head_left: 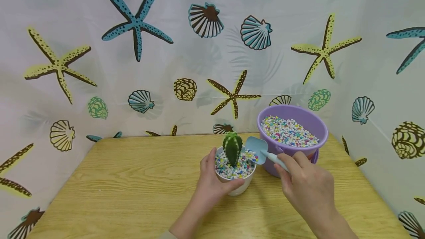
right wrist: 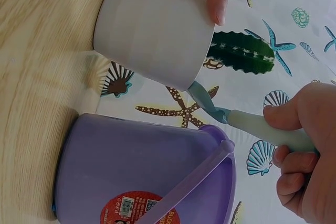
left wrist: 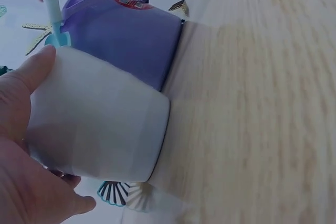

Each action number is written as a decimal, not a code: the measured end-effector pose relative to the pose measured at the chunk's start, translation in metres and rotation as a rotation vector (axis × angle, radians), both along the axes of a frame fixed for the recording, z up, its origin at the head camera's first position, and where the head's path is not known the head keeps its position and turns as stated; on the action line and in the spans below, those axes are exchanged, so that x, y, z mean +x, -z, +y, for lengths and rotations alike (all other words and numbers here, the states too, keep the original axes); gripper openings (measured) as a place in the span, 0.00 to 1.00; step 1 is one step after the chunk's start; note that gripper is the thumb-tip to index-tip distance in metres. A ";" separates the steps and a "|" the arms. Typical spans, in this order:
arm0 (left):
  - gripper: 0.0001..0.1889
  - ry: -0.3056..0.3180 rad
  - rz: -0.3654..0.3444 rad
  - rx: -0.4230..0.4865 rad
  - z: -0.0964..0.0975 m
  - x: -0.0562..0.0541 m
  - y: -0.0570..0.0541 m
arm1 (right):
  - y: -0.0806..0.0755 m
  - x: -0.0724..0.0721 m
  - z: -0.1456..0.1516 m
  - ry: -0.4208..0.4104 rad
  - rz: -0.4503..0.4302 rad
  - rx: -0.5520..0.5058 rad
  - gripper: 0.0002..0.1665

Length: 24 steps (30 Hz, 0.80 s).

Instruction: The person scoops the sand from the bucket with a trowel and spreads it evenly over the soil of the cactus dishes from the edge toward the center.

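A small green cactus (head_left: 232,146) stands upright in a white pot (left wrist: 100,114), bedded in multicoloured pebbles (head_left: 232,170). My left hand (head_left: 214,183) grips the pot around its near and left sides, thumb along the front of the rim. The right hand (head_left: 308,180) holds a small light-blue shovel (head_left: 257,149) by its pale handle (right wrist: 270,132). Its blade tilts over the pot's right rim, with a few pebbles at the blade's edge. In the right wrist view the blade's tip meets the rim, beside the cactus.
A purple bucket (right wrist: 142,166) of similar pebbles stands close behind and right of the pot, its handle hanging down at the front. Both stand on a wooden table (head_left: 132,180). A curtain (head_left: 206,54) printed with starfish and shells closes off the back and sides.
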<state>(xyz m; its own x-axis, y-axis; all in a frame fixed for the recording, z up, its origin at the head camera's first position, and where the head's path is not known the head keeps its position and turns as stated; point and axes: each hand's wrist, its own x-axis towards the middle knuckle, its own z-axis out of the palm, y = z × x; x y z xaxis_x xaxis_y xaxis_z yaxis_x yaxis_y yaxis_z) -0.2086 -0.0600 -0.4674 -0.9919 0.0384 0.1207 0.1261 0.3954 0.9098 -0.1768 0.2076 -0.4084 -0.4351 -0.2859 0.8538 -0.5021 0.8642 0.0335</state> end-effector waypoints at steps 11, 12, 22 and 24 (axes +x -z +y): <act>0.70 0.137 -0.084 -0.025 -0.024 -0.007 -0.014 | -0.001 0.000 -0.001 -0.003 0.009 0.001 0.15; 0.70 0.137 -0.087 -0.022 -0.024 -0.008 -0.014 | -0.001 0.000 -0.001 -0.002 0.009 0.002 0.15; 0.70 0.067 -0.032 0.002 -0.015 -0.007 -0.004 | -0.003 0.002 -0.003 0.004 0.011 0.016 0.16; 0.70 0.053 -0.017 0.013 -0.012 -0.006 -0.002 | -0.003 0.002 -0.004 0.002 0.014 0.020 0.17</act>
